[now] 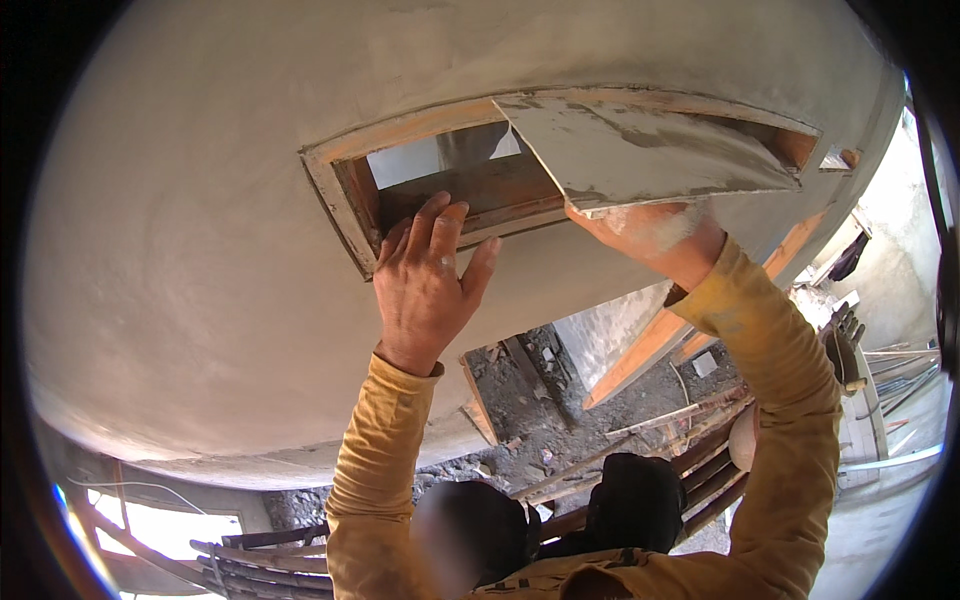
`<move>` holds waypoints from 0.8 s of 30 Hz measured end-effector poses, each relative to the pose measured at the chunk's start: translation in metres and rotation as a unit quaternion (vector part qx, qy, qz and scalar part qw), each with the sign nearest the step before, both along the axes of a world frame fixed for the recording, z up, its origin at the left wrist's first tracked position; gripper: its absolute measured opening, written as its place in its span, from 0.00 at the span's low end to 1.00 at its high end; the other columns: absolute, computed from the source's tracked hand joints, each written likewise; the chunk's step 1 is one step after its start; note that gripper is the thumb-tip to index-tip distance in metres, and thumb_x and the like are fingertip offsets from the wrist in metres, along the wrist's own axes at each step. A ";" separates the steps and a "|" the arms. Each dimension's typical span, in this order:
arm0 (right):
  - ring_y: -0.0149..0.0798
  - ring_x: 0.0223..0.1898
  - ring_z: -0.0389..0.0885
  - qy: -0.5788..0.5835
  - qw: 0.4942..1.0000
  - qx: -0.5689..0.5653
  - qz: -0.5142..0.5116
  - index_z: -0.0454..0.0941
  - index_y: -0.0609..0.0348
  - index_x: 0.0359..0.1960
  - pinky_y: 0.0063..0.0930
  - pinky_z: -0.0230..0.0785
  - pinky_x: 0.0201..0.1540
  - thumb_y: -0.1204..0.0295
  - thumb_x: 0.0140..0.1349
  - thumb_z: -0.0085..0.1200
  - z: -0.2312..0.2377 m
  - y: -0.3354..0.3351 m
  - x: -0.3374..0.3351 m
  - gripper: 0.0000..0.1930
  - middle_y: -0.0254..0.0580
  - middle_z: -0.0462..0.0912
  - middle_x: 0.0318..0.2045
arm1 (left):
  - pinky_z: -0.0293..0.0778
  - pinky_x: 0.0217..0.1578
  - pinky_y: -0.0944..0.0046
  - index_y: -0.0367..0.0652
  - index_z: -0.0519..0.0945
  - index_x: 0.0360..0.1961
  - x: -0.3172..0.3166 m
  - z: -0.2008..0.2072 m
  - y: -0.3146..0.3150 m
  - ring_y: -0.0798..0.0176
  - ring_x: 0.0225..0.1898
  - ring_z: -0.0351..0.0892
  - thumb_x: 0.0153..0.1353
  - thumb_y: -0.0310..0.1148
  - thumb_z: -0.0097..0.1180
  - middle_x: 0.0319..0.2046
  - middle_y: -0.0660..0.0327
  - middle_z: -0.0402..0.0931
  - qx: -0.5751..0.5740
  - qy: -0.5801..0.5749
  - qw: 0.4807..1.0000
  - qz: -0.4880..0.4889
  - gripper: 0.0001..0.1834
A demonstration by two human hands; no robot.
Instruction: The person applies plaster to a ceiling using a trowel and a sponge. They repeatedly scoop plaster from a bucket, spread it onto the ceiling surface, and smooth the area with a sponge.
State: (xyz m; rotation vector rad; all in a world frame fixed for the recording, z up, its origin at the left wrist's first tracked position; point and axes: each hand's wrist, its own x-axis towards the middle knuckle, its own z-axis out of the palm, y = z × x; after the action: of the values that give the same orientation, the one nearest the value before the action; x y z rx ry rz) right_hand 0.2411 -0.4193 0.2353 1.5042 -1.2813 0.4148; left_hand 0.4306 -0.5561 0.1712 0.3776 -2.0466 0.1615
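My left hand [425,290] lies flat with fingers apart on the grey plastered wall [190,260], its fingertips touching the lower edge of a wooden frame [352,205] around a small rectangular opening. My right hand [650,235], dusted with plaster, grips from below a flat plastering float [640,150] smeared with grey mortar. The float is held against the right half of the opening and covers it. Both of my arms are in yellow sleeves.
Far below are rubble-strewn ground [530,400], a slanted wooden beam [640,355] and loose planks [640,440]. A person's dark-capped head [470,535] and another dark cap [635,500] are beneath my arms. Wooden scaffold poles [260,560] cross at the lower left.
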 end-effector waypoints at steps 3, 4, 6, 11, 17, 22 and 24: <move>0.42 0.31 0.82 -0.010 1.000 0.013 -0.012 0.81 0.50 0.40 0.35 0.76 0.34 0.58 0.54 0.57 0.001 -0.002 0.004 0.15 0.34 0.83 0.32 | 0.75 0.43 0.56 0.40 0.76 0.43 0.000 -0.002 -0.001 0.52 0.39 0.80 0.54 0.42 0.63 0.45 0.54 0.78 0.005 0.001 1.000 -0.003 0.20; 0.41 0.30 0.82 -0.015 0.999 0.022 -0.023 0.81 0.50 0.40 0.34 0.76 0.33 0.58 0.54 0.57 0.003 -0.002 0.005 0.14 0.34 0.83 0.32 | 0.75 0.43 0.56 0.40 0.76 0.43 0.000 -0.002 0.000 0.52 0.39 0.80 0.54 0.42 0.63 0.45 0.54 0.78 0.008 0.001 1.000 -0.004 0.20; 0.41 0.29 0.82 -0.001 1.000 0.002 -0.027 0.81 0.50 0.39 0.33 0.76 0.32 0.59 0.54 0.57 0.001 -0.004 0.004 0.14 0.33 0.83 0.31 | 0.75 0.42 0.56 0.40 0.75 0.44 0.001 0.000 0.001 0.51 0.40 0.80 0.54 0.39 0.64 0.44 0.54 0.78 0.004 -0.002 1.000 -0.004 0.20; 0.41 0.30 0.82 0.043 0.998 -0.023 -0.029 0.81 0.50 0.39 0.34 0.76 0.33 0.59 0.54 0.57 0.007 -0.009 -0.004 0.14 0.35 0.83 0.32 | 0.76 0.43 0.56 0.41 0.75 0.45 0.000 0.001 0.003 0.50 0.41 0.81 0.53 0.37 0.65 0.45 0.54 0.79 0.008 -0.004 1.000 -0.002 0.20; 0.42 0.36 0.82 0.054 0.997 -0.016 -0.054 0.80 0.51 0.41 0.36 0.75 0.37 0.58 0.54 0.56 0.010 -0.002 -0.021 0.16 0.37 0.82 0.36 | 0.76 0.44 0.56 0.42 0.76 0.45 0.002 -0.001 0.003 0.50 0.43 0.80 0.53 0.37 0.64 0.46 0.54 0.78 0.011 -0.008 1.000 0.003 0.20; 0.44 0.45 0.79 0.071 0.988 0.057 -0.127 0.77 0.49 0.47 0.38 0.73 0.47 0.62 0.57 0.55 0.005 0.035 -0.075 0.16 0.38 0.80 0.46 | 0.76 0.44 0.56 0.41 0.76 0.45 0.001 0.002 0.004 0.49 0.44 0.80 0.55 0.37 0.64 0.47 0.53 0.78 0.009 -0.018 1.000 0.009 0.19; 0.46 0.42 0.80 -0.013 0.994 0.050 -0.098 0.78 0.51 0.45 0.39 0.74 0.45 0.61 0.55 0.57 0.006 0.044 -0.088 0.17 0.39 0.81 0.43 | 0.76 0.44 0.56 0.40 0.76 0.46 0.002 0.000 0.003 0.49 0.44 0.80 0.55 0.37 0.64 0.47 0.53 0.78 0.012 -0.017 1.000 0.011 0.19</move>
State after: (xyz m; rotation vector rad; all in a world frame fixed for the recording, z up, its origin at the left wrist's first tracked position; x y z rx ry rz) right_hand 0.1530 -0.3757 0.2413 1.4426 -1.4740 0.2446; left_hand 0.4325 -0.5531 0.1716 0.4153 -2.0807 0.1570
